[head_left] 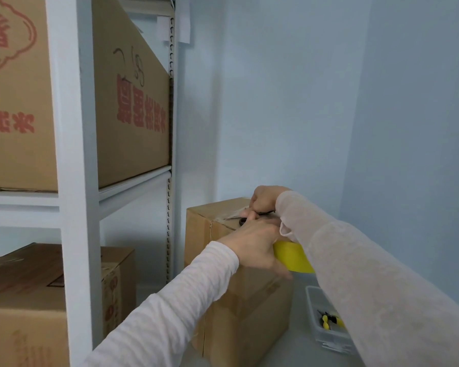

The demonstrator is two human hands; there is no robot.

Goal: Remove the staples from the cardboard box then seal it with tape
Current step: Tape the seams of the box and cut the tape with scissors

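brown cardboard box (239, 308); yellow tape roll (292, 256); pale blue wall (302, 102); white shelf frame (72, 154); red print on shelf boxes (133, 115).

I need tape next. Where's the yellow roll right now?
The yellow roll is right of centre in the head view, on the cardboard box, under the left hand and partly hidden by the right sleeve.

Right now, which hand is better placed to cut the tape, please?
Right, probably: the right hand grips a dark tool at the box edge; the left hand holds the yellow tape roll.
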